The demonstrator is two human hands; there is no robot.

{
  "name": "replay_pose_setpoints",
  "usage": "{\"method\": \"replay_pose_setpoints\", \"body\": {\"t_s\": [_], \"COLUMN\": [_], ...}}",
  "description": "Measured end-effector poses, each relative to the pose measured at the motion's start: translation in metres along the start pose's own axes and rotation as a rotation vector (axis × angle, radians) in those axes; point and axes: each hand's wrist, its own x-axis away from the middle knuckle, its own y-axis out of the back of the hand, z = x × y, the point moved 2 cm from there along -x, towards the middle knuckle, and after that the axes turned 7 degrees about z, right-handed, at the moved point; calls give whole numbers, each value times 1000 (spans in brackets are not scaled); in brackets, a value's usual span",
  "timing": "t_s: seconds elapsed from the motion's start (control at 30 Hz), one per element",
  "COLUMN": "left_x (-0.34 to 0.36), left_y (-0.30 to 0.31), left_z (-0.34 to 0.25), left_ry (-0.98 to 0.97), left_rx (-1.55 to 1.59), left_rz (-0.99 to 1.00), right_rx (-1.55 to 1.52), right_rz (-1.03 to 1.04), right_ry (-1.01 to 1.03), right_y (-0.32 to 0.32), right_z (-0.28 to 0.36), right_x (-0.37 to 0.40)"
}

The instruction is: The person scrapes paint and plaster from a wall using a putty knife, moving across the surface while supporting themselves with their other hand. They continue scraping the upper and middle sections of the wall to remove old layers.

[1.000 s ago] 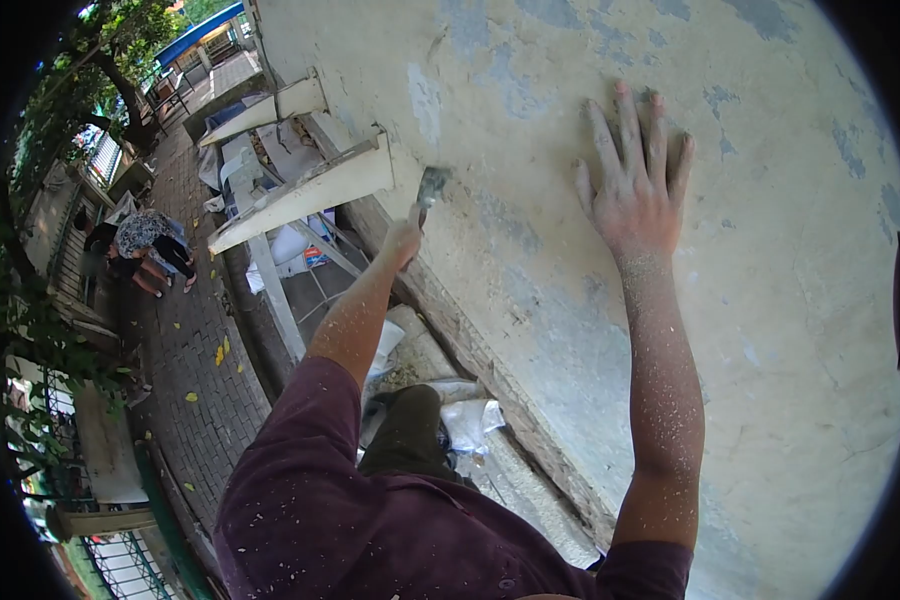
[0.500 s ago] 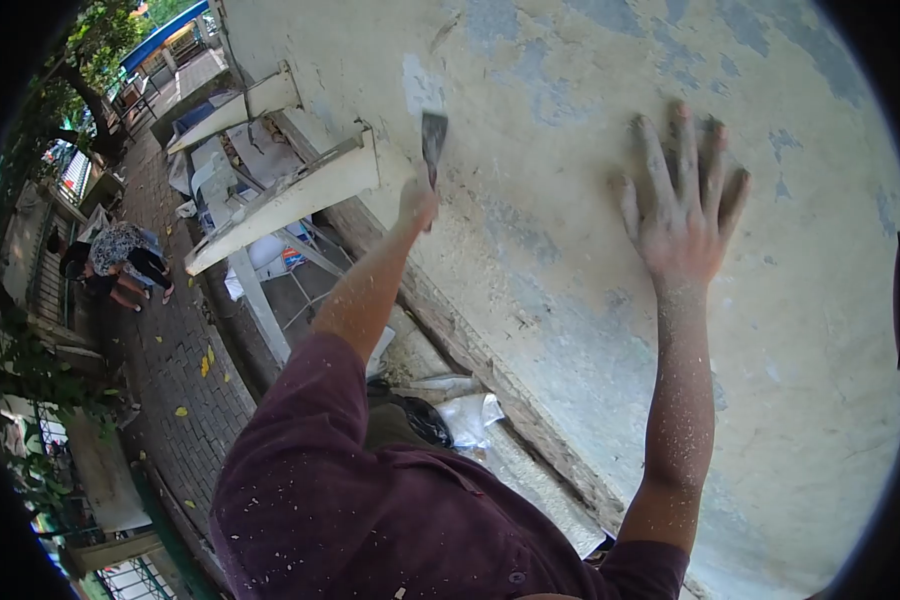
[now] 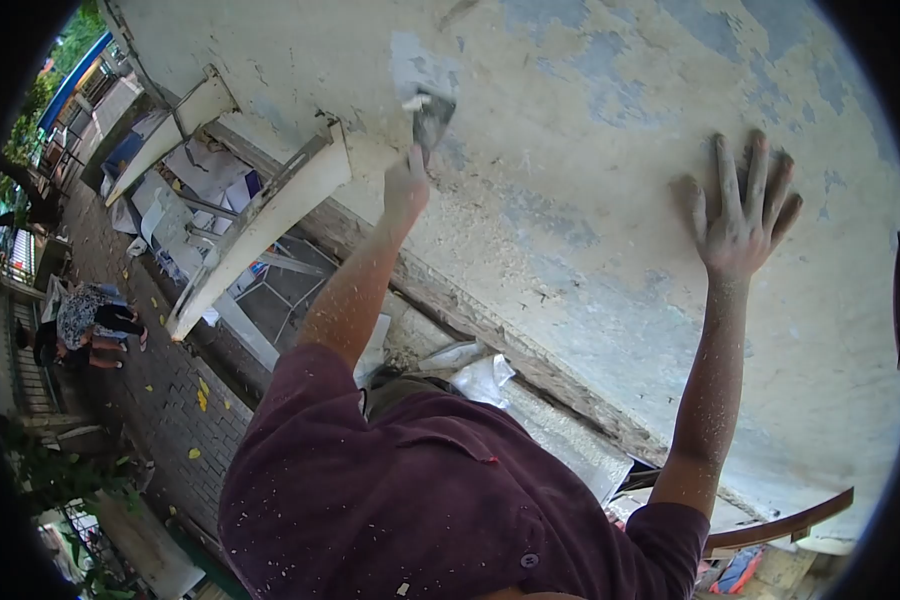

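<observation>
My left hand (image 3: 405, 185) grips the handle of a metal scraper (image 3: 430, 115), whose blade is pressed against the flaking, pale wall (image 3: 590, 130) at the edge of a scraped grey patch. My right hand (image 3: 742, 218) lies flat on the wall farther right, fingers spread, holding nothing. Both forearms are speckled with paint dust. My maroon shirt (image 3: 420, 500) fills the lower middle of the view.
White concrete ledges (image 3: 260, 225) jut out of the wall to the left of the scraper. Far below run a brick pavement (image 3: 170, 400) with fallen leaves, and people (image 3: 90, 325) stand there. White sheeting (image 3: 475, 375) lies along the wall's base.
My left hand has pushed the scraper upward along the wall. The view has tilted and shifted, so my right hand now sits farther right while staying flat on the wall.
</observation>
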Motion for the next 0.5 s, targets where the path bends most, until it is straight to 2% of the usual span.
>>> {"method": "replay_pose_setpoints", "body": {"t_s": [0.03, 0.07, 0.13, 0.2, 0.27, 0.33, 0.37, 0.43, 0.5], "left_x": [32, 61, 56, 18, -37, -77, -74, -59, -2], "left_y": [-25, -48, -48, -9, 43, 100, 96, 77, 51], "left_z": [23, 49, 66, 42, 11, -21, -17, -1, 16], "left_ry": [-30, 21, 54, 186, 15, 62, 52, 183, 250], "left_rx": [-16, 72, 162, 257, 29, 340, 346, 353, 385], "left_rz": [38, 74, 97, 151, -55, -71, -50, 89, 285], "right_rx": [-12, -12, -17, 3, -3, 1, 11, -8, -22], "right_rz": [-30, -64, -82, -90, -110, -96, -78, -137, -116], "right_ry": [3, 9, -6, -6, -8, -16, -29, -107, -192], "right_y": [-1, -1, -1, 0, -1, -3, -5, -12, -17], "right_z": [1, 3, 4, 5, 7, 5, 9, 15, 31], "right_x": [1, 0, 0, -2, -6, -3, -2, -1, -1]}}
